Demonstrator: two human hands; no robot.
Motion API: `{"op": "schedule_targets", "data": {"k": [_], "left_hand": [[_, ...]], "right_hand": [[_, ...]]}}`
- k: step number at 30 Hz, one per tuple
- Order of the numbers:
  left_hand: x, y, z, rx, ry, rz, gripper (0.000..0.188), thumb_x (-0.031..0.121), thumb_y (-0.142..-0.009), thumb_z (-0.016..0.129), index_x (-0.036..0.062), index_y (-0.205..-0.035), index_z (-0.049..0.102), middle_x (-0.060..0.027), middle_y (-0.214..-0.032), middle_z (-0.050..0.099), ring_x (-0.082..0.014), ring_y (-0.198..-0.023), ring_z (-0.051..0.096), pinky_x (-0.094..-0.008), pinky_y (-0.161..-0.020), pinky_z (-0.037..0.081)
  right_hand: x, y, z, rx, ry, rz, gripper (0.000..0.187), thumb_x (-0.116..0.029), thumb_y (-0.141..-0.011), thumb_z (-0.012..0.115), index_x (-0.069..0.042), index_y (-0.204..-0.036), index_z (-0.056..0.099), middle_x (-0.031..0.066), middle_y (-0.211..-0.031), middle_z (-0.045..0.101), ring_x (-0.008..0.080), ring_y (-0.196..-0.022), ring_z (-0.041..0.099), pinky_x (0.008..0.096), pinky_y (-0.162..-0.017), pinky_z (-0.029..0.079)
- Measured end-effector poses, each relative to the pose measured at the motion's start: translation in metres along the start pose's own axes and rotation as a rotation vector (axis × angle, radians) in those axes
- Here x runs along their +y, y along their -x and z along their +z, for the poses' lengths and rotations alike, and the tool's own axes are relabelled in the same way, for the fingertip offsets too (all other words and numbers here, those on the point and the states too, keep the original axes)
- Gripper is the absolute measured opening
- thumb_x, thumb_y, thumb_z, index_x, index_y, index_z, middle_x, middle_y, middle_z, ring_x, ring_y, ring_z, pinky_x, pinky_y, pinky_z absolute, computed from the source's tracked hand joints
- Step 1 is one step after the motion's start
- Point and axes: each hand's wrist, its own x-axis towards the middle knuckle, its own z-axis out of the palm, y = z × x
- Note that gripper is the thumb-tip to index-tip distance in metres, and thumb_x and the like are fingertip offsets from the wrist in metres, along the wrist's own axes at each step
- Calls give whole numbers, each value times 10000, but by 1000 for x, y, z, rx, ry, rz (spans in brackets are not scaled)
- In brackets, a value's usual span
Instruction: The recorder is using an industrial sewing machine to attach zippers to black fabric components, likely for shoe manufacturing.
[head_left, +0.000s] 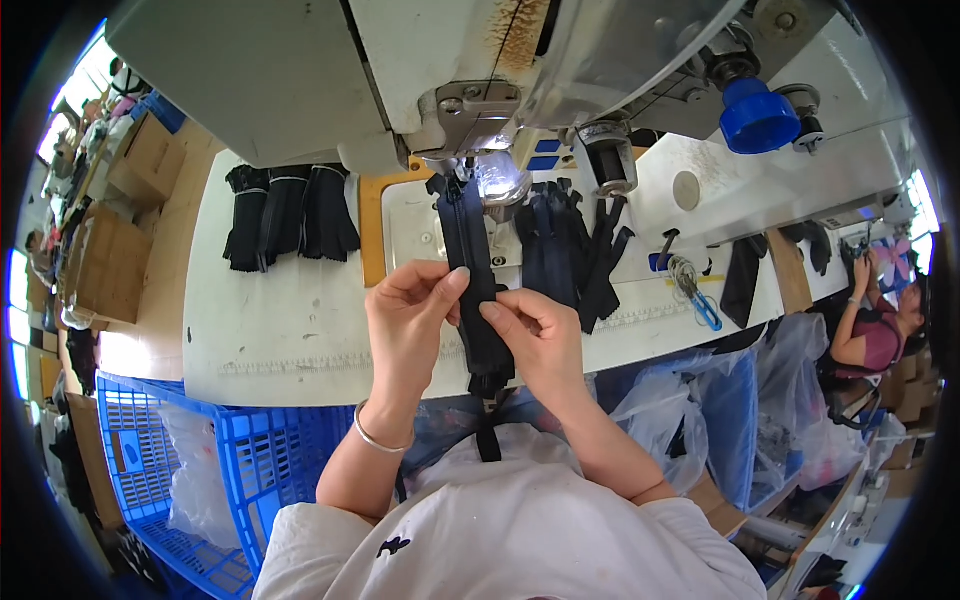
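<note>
A black zipper [467,235] runs from under the lit needle area of a sewing machine [478,110] toward me, its near end hanging at the table's front edge. My left hand [408,312] pinches its left edge between thumb and fingers. On the opposite edge, a little nearer to me, my right hand [538,335] is closed on the same zipper. Dark zippers [548,245] lie in a loose pile right of the machine's needle. Several tied bundles of black zippers [285,215] rest at the table's left.
Blue-handled thread snips [705,308] lie on the white table [290,340] at the right. A blue plastic crate [240,450] stands below its left front edge. Clear plastic bags [665,415] hang at the right front. Another person [880,335] sits far right. Cardboard boxes [110,265] are stacked far left.
</note>
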Motion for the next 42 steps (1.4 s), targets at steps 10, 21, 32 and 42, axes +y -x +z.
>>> {"op": "schedule_targets", "data": {"k": [10,21,32,42], "left_hand": [[6,-3,7,-25,266,-122,84,93,-860,682,17,-880,650,10,-741,618,-38,-598,524,-186,-531,418],[26,-57,7,-13,248,-97,113,149,-839,680,55,-805,626,45,-641,531,-25,-515,435,-189,-482,316],[5,-113,-6,-73,366,18,129,56,-839,572,35,-711,570,-25,-529,493,-92,-453,436,-224,-420,278],[23,-81,-20,-61,503,-2,89,127,-955,533,84,-883,563,36,-676,513,-25,-531,405,-197,-439,311]], "right_hand": [[1,-4,2,22,-132,-21,186,-143,-843,695,41,-863,677,85,-698,658,91,-626,582,242,-567,440],[-26,-58,11,78,-28,-173,179,-145,-854,678,33,-844,672,36,-596,593,33,-564,505,223,-514,391],[9,-15,-12,4,59,-198,182,-151,-871,648,2,-776,674,50,-565,595,95,-487,554,236,-471,387],[83,-30,-101,386,1143,-97,464,-219,-807,697,-73,-1216,534,133,-982,567,267,-890,573,374,-779,465]]}}
